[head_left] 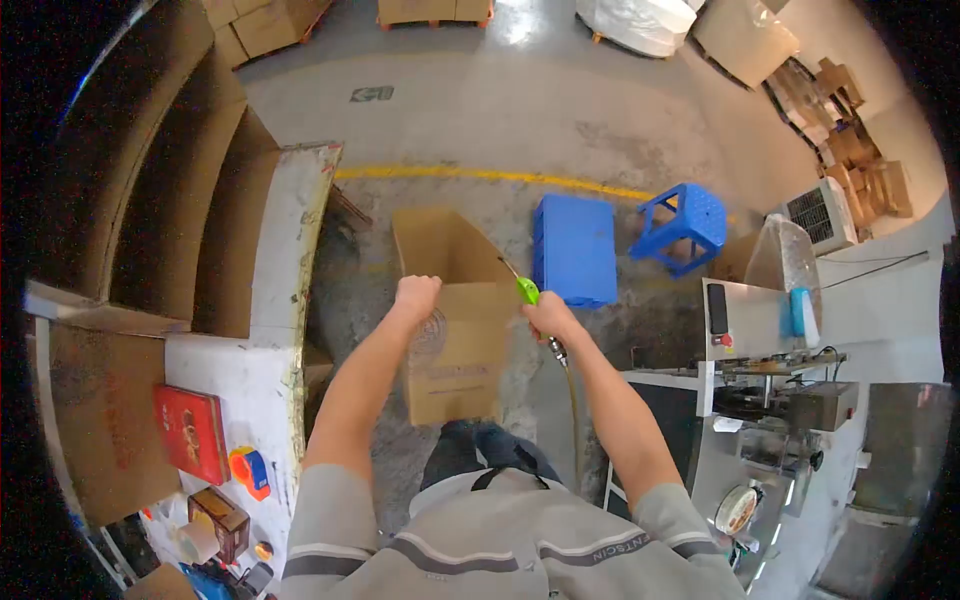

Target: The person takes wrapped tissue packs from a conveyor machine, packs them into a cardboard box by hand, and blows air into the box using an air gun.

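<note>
The open box is left of the crate. The left hand is closed on the box's rim; the right hand, nearer the crate, grips an air gun. Good handling asks a firm left hold, with the hose clear of the crate.

Factory or warehouse packing area, by the look of it. Bare grey floor, scuffed, a painted yellow line running across. Beyond the line: cartons on an orange pallet, a white wrapped load. Left: worn white worktop, large cardboard compartments towards its far left corner. Right: metal machinery. Open carton between.
</note>
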The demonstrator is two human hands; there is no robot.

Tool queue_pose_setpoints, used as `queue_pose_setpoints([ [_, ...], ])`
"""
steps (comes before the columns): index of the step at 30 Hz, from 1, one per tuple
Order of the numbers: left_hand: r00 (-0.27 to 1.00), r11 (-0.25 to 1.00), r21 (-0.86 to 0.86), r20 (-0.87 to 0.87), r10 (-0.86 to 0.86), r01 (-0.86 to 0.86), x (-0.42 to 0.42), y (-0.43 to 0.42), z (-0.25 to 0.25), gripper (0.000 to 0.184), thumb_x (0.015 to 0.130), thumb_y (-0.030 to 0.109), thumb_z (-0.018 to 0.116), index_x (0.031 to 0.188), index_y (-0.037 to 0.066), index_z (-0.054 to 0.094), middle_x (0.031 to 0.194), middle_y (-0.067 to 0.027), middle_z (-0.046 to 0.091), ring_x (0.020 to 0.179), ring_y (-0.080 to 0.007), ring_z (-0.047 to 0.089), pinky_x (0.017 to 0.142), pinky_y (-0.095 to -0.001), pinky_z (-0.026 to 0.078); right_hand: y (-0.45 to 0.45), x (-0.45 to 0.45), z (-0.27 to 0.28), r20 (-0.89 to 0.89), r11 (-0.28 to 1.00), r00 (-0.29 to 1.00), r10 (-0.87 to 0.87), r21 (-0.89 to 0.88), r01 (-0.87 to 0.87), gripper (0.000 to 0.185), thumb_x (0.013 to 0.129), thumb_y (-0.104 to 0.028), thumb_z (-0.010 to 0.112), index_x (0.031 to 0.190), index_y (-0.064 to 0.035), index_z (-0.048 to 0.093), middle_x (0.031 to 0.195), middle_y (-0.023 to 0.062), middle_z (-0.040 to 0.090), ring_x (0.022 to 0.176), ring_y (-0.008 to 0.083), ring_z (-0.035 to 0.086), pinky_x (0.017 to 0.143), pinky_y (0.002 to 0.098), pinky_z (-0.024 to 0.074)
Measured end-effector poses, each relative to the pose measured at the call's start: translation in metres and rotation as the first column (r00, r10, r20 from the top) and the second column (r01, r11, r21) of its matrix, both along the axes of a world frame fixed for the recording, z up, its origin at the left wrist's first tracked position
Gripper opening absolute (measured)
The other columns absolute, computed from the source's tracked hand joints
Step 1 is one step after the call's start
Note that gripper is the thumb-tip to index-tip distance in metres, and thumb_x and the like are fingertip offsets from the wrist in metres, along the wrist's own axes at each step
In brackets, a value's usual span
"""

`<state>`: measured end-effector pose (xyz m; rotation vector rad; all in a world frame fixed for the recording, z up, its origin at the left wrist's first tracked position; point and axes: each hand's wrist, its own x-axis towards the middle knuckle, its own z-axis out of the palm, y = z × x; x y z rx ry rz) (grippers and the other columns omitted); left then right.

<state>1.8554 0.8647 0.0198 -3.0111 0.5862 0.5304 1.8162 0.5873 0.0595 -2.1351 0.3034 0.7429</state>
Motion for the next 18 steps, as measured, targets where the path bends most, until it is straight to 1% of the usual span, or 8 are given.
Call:
queue_pose_setpoints([
  [1, 1.000, 1.000, -0.017, 0.027, 0.004, -0.004, 0.004, 0.002, -0.002, 0.016, 0.082, 0.013, 0.055, 0.096, 0.009, 0.062, 0.091, -0.0118, 0.068, 0.087, -0.0294, 0.066, 0.072, -0.0399, 0.053, -0.001, -0.001, 0.003, -0.017, 1.000, 1.000, -0.006, 0.020, 0.006, 0.032, 0.080, -0.021, 0.058, 0.066, 0.0072, 0.059, 0.056, 0.0146, 0.060, 0.046, 0.0241, 0.060, 0.047, 0.0378, 0.0485],
  [3, 0.997, 0.999, -0.052, 0.081, 0.015, -0.011, 0.011, 0.003, -0.006, 0.014, 0.081, 0.014, 0.054, 0.092, 0.010, 0.062, 0.086, -0.0130, 0.068, 0.082, -0.0318, 0.067, 0.070, -0.0424, 0.052, -0.001, -0.004, 0.018, -0.030, 0.999, 0.999, -0.026, 0.038, 0.027, 0.030, 0.081, -0.019, 0.057, 0.064, 0.0068, 0.058, 0.053, 0.0140, 0.058, 0.045, 0.0235, 0.059, 0.044, 0.0372, 0.0472],
  [4, 0.996, 0.998, -0.055, 0.081, 0.026, -0.021, 0.014, 0.002, -0.008, 0.014, 0.081, 0.014, 0.054, 0.092, 0.010, 0.062, 0.086, -0.0132, 0.068, 0.083, -0.0317, 0.066, 0.070, -0.0424, 0.052, -0.001, -0.006, 0.024, -0.038, 0.998, 0.999, -0.037, 0.048, 0.038, 0.030, 0.081, -0.017, 0.056, 0.064, 0.0066, 0.058, 0.052, 0.0136, 0.058, 0.044, 0.0231, 0.058, 0.042, 0.0369, 0.0466],
  [7, 0.996, 0.998, -0.046, 0.080, 0.038, -0.035, 0.017, -0.003, -0.006, 0.015, 0.082, 0.013, 0.053, 0.093, 0.010, 0.063, 0.089, -0.0125, 0.068, 0.086, -0.0301, 0.066, 0.071, -0.0411, 0.053, -0.008, -0.005, 0.008, -0.010, 0.996, 0.998, -0.054, 0.070, 0.055, 0.030, 0.082, -0.016, 0.057, 0.063, 0.0080, 0.057, 0.051, 0.0138, 0.056, 0.043, 0.0233, 0.057, 0.041, 0.0377, 0.0460],
  [9, 0.997, 1.000, -0.020, 0.076, 0.021, -0.020, 0.017, -0.006, -0.003, 0.017, 0.084, 0.012, 0.052, 0.095, 0.010, 0.064, 0.093, -0.0102, 0.069, 0.088, -0.0272, 0.067, 0.073, -0.0387, 0.053, -0.009, -0.004, 0.008, 0.001, 0.998, 1.000, -0.002, 0.058, 0.002, 0.031, 0.082, -0.015, 0.057, 0.062, 0.0088, 0.055, 0.052, 0.0133, 0.056, 0.042, 0.0227, 0.056, 0.041, 0.0380, 0.0459],
  [12, 0.997, 0.999, -0.044, 0.068, 0.027, -0.024, 0.017, -0.007, -0.008, 0.015, 0.081, 0.013, 0.054, 0.092, 0.010, 0.064, 0.091, -0.0134, 0.068, 0.088, -0.0303, 0.066, 0.072, -0.0416, 0.052, -0.007, -0.005, 0.012, -0.014, 0.996, 1.000, 0.016, 0.084, -0.015, 0.032, 0.082, -0.014, 0.057, 0.061, 0.0092, 0.054, 0.052, 0.0130, 0.055, 0.041, 0.0227, 0.055, 0.040, 0.0385, 0.0452],
  [16, 0.995, 0.997, -0.074, 0.094, 0.036, -0.029, 0.015, -0.009, -0.012, 0.014, 0.081, 0.013, 0.055, 0.092, 0.010, 0.064, 0.092, -0.0127, 0.068, 0.088, -0.0300, 0.066, 0.074, -0.0412, 0.052, 0.002, -0.008, 0.032, -0.037, 0.995, 0.999, 0.019, 0.100, -0.015, 0.031, 0.082, -0.013, 0.056, 0.060, 0.0090, 0.053, 0.051, 0.0139, 0.054, 0.041, 0.0239, 0.055, 0.038, 0.0395, 0.0436],
  [18, 0.996, 0.997, -0.077, 0.086, 0.036, -0.029, 0.013, -0.010, -0.005, 0.014, 0.081, 0.012, 0.055, 0.092, 0.010, 0.064, 0.092, -0.0124, 0.068, 0.088, -0.0300, 0.066, 0.074, -0.0411, 0.052, 0.004, -0.009, 0.038, -0.050, 0.990, 0.999, 0.021, 0.137, -0.014, 0.030, 0.082, -0.012, 0.056, 0.060, 0.0089, 0.053, 0.051, 0.0143, 0.054, 0.041, 0.0243, 0.055, 0.037, 0.0398, 0.0429],
])
